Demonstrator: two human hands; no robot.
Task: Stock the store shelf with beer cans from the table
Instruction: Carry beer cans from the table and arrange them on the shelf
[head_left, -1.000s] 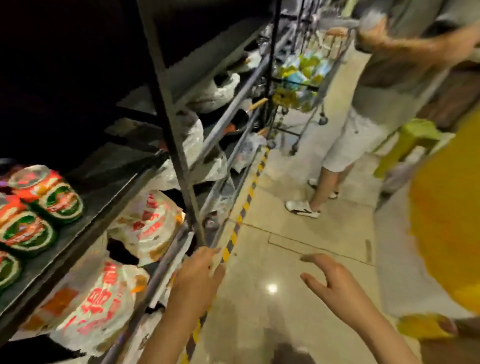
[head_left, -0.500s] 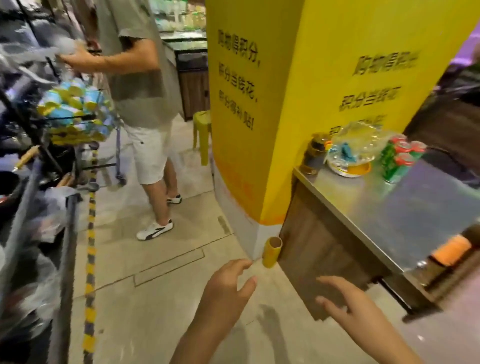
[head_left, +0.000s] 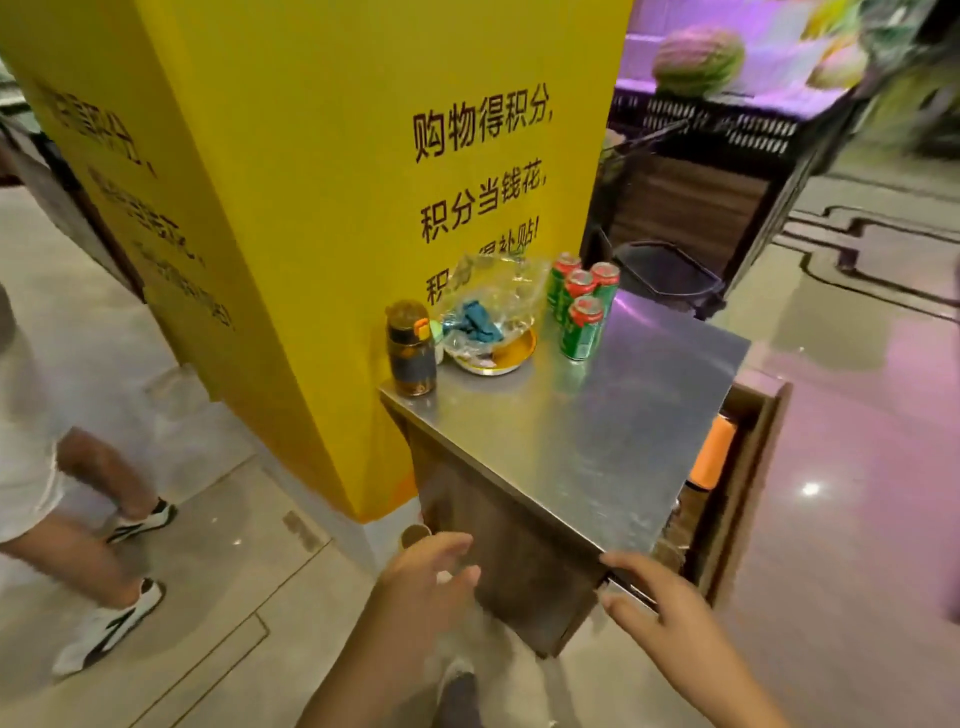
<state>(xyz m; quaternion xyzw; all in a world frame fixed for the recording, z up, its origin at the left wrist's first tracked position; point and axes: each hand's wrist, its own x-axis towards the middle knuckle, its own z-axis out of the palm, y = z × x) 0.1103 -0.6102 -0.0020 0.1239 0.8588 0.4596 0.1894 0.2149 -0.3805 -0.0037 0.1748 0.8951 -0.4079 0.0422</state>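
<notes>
Several green beer cans with red tops (head_left: 583, 306) stand upright in a cluster at the far end of a steel-topped table (head_left: 597, 431), against a yellow pillar. My left hand (head_left: 426, 582) hovers low in front of the table's near corner, fingers relaxed and holding nothing. My right hand (head_left: 660, 603) reaches toward the table's near edge, fingers spread, also holding nothing. Both hands are well short of the cans. The store shelf is out of view.
A yellow pillar (head_left: 311, 208) with black lettering rises left of the table. On the table stand a brown bottle (head_left: 412, 349) and a gold dish with crumpled plastic (head_left: 493, 332). A person in white shorts and sneakers (head_left: 78, 519) walks at left. A dark bin (head_left: 665, 275) sits behind the table.
My view has swung right from the shelf, past the pillar, onto the table. The table and cans are now closer and centred. Both hands stay out front, holding nothing.
</notes>
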